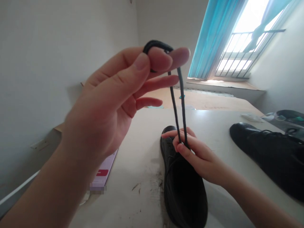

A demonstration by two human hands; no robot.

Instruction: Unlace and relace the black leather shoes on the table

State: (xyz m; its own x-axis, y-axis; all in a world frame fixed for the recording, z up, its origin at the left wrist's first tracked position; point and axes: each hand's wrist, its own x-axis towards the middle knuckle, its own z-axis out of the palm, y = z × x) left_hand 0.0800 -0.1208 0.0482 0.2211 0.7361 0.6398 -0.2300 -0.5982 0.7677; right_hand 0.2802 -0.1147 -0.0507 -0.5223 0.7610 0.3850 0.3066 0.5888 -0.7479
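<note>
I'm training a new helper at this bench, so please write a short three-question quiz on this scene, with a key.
1. What does the left hand hold pinched between thumb and fingers?
2. How many strands run down from there to the right hand?
3. True or false: a second black leather shoe lies to the right of the black shoe below the right hand.

Key: 1. A loop of dark shoelace. 2. Two. 3. True.

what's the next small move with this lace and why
Probably lift the black cord lace with your left hand to even its two strands, since they loop over it and run down to your right hand, which pinches them above the black leather shoe.
</note>
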